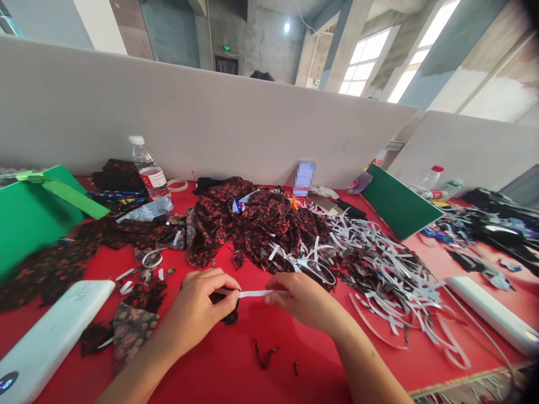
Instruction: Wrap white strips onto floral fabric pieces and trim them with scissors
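Note:
My left hand [201,303] and my right hand [300,300] are low in the middle, over the red table [236,365]. Between them stretches a thin white strip [255,293]. Each hand pinches one end of it. Under my left fingers a small dark piece of fabric [229,317] shows, pressed against the strip. Just beyond my right hand lie scissors [314,269] with their handles toward me.
A heap of black-and-red flowered fabric [252,221] fills the middle. White strips [379,264] pile up at the right. A water bottle [149,171], tape rolls [152,259], green boards [398,205], white power banks [50,336] and fabric scraps [135,322] lie around. A grey partition [210,112] closes the back.

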Demonstrator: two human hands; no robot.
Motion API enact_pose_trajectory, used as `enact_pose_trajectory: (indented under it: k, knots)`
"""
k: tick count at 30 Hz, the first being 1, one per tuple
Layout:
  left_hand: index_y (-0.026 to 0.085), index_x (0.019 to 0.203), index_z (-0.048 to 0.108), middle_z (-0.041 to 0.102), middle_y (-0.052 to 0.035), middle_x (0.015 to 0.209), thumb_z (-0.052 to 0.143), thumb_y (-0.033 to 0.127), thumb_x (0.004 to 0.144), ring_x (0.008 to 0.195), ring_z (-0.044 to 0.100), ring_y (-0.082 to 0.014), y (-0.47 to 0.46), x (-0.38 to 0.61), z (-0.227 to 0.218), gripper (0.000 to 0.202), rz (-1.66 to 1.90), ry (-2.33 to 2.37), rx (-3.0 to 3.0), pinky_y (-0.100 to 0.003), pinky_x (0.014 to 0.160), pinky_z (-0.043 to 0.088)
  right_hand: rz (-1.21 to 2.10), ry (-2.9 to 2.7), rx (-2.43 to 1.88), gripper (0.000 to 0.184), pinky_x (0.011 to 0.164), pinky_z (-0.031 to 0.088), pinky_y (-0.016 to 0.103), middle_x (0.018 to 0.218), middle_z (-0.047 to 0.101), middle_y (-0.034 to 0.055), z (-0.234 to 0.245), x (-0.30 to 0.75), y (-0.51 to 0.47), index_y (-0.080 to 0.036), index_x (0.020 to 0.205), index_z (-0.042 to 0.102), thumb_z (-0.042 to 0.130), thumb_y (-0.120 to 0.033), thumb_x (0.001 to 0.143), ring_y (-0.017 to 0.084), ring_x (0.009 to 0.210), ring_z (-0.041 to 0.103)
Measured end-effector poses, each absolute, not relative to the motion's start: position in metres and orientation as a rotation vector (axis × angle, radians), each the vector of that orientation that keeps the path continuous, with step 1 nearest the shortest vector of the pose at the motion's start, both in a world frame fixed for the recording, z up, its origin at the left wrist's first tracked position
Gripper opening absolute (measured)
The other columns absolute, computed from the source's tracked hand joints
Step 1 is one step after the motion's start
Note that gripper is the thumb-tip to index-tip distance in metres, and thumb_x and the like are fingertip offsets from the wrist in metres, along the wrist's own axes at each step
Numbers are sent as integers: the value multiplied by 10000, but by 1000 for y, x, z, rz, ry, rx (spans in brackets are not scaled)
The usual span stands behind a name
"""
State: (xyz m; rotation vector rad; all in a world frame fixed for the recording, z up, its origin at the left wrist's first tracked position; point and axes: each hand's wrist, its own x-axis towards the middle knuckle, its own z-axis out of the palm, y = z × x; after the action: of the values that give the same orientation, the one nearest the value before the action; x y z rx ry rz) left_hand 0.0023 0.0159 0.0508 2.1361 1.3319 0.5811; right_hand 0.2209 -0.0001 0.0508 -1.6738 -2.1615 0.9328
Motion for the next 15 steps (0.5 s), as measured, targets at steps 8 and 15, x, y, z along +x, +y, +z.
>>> enact_pose_trajectory:
  k: [8,15]
  knots:
    - [208,711,597,614,15,709,485,277,801,679,574,-157,19,0,51,160,617,1299,1980,-230,596,402,1019,-2092,-1606,263,453,238,185,555,436,-58,55,230,4,-169,696,586,566,-389,837,73,522,359]
    - [204,715,568,529,32,651,467,325,800,612,519,-142,23,-3,45,179,745,1377,1812,-219,541,377,726,-2053,-1416,227,525,316,196,605,516,-33,64,213,-11,-180,727,584,492,-286,904,97,574,450]
